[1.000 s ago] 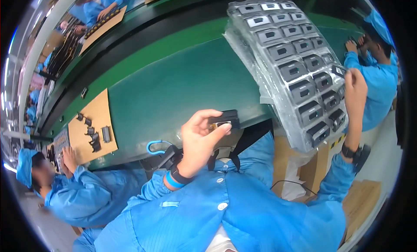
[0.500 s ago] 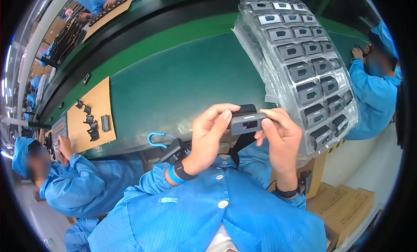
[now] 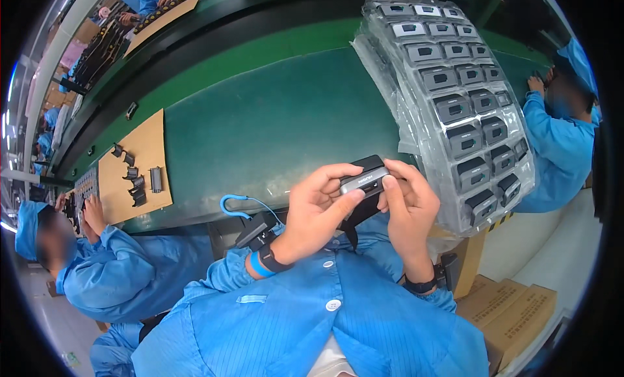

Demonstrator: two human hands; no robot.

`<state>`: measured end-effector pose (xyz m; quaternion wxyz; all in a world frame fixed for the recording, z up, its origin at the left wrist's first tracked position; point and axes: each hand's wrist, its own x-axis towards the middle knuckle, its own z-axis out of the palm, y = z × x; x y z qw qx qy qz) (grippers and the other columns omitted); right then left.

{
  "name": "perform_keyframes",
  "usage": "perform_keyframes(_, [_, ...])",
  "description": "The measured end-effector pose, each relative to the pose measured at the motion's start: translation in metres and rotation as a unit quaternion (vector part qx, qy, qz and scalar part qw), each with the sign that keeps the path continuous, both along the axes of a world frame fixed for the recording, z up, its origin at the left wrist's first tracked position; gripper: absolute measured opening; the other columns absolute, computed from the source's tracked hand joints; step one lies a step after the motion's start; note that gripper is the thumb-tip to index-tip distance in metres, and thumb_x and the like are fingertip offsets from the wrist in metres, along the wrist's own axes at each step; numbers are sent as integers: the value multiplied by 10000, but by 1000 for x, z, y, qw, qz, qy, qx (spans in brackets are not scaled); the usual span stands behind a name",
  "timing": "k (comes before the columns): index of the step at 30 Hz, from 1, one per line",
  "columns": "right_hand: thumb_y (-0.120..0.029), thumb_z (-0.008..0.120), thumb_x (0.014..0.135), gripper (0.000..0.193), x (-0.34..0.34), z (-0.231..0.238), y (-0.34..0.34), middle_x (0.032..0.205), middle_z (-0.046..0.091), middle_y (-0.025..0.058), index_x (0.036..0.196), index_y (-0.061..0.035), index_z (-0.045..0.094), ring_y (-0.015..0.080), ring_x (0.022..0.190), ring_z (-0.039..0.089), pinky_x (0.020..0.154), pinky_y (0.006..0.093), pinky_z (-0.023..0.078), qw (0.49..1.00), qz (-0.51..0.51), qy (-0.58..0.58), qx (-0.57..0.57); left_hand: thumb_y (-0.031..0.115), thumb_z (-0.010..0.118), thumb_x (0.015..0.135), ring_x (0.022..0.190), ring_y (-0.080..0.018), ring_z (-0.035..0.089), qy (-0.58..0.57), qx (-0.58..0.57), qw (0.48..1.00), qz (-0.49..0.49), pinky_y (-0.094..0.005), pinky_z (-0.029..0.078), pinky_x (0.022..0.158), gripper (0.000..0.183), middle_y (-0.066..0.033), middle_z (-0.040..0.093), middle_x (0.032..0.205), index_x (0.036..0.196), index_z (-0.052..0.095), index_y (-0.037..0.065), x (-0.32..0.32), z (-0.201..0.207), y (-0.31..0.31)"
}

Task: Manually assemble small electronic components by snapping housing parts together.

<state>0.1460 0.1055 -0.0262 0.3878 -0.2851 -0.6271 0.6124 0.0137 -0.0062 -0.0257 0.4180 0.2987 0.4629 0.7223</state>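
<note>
In front of my chest, over the bench's near edge, is a small grey and black plastic housing (image 3: 366, 179) with a dark slot in its grey face. My left hand (image 3: 311, 205) grips its left end, thumb pressed on the front face and fingers behind. The right hand (image 3: 411, 198) pinches the other end between thumb and fingers. A black part of the housing shows along its far side; whether it is a separate piece I cannot tell. Similar grey housings (image 3: 463, 140) fill pockets of a clear plastic tray (image 3: 404, 107) to the right of my hands.
Left on the green bench (image 3: 260, 117) lies a cardboard sheet (image 3: 153, 133) with several black plastic parts (image 3: 135, 181). A blue coiled cord (image 3: 227, 208) hangs near my left wrist. Co-workers sit at left (image 3: 130, 266) and right (image 3: 559, 146). Cardboard boxes (image 3: 513, 318) stand lower right.
The housing has been tipped in my hands, so its slotted face appears narrower and slanted. My left thumb has moved onto that face, and my right hand has shifted slightly left.
</note>
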Motion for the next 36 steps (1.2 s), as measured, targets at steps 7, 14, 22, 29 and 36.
perform_keyframes(7, [23,650,992,206,1,3,-4,1019,670,71,1192,57,681,62,687,617,572,201,476,999,-4,11,-42,-29,615,1010,1162,-199,673,7,-18,1000,19,-312,552,985,359,-200,686,1274,1363,563,-65,2,-5,-2])
perform_keyframes(14, [44,724,920,269,8,7,-3,1111,660,115,1187,47,688,82,749,649,605,211,509,999,5,-23,47,12,596,1030,1138,-197,683,9,4,1000,3,-321,544,999,346,-188,695,1264,1366,572,-69,-6,-5,-2])
perform_keyframes(22, [-95,901,735,512,13,26,10,1145,651,127,1204,-8,716,231,925,687,742,336,575,938,99,-151,294,14,606,1037,1125,-181,675,-29,4,999,-38,-307,543,975,328,-161,698,1227,1355,586,-68,-16,-8,-9])
perform_keyframes(29, [-99,913,726,509,14,21,12,1144,660,130,1186,-2,719,251,931,694,736,345,583,940,107,-114,302,22,607,1037,1112,-180,679,-28,16,999,-37,-315,553,959,323,-159,710,1200,1346,588,-70,-16,-12,-11])
perform_keyframes(36, [-95,911,732,521,11,12,10,1173,639,128,1212,-19,722,210,847,689,665,319,567,927,75,-102,354,-1,583,1037,1130,-184,674,-45,16,999,-22,-312,551,973,316,-167,707,1212,1344,582,-75,-10,-7,-11])
